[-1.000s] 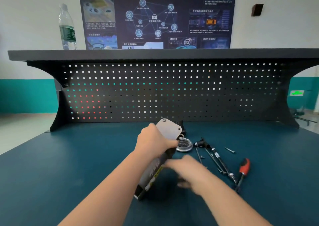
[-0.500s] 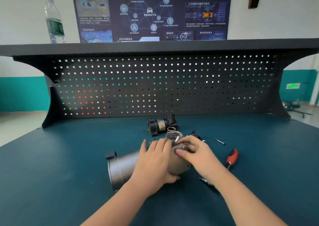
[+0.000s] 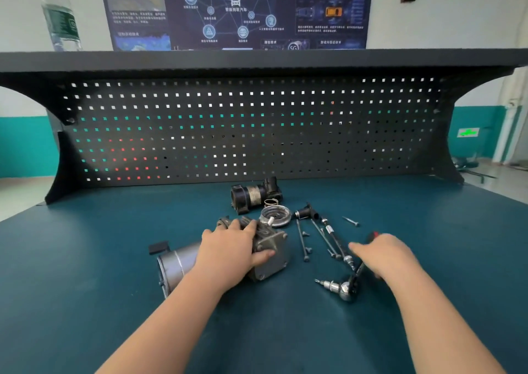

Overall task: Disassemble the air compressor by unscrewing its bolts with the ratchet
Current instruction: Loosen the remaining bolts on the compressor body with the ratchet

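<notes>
The air compressor point(image 3: 271, 262) lies on its side on the teal bench top point(image 3: 85, 273), its silver motor cylinder point(image 3: 177, 265) pointing left. My left hand point(image 3: 228, 248) grips it from above, thumb on the square head end. The ratchet point(image 3: 344, 288) lies to the right with its chrome head and bit toward me. My right hand point(image 3: 385, 256) covers its red handle, fingers curling round it; only the handle's tip shows.
Behind the compressor lie a black cylindrical part point(image 3: 253, 195), a spring point(image 3: 271, 202), a round metal cap point(image 3: 275, 216) and a black fitting point(image 3: 307, 212). Long bolts point(image 3: 301, 239), an extension bar point(image 3: 334, 239) and a screw point(image 3: 351, 221) lie between my hands. The pegboard point(image 3: 257, 130) closes the back; a bottle point(image 3: 60, 13) stands on its shelf.
The compressor went from tilted up in my left hand to lying on the bench. My right hand left its head end and moved right onto the ratchet handle.
</notes>
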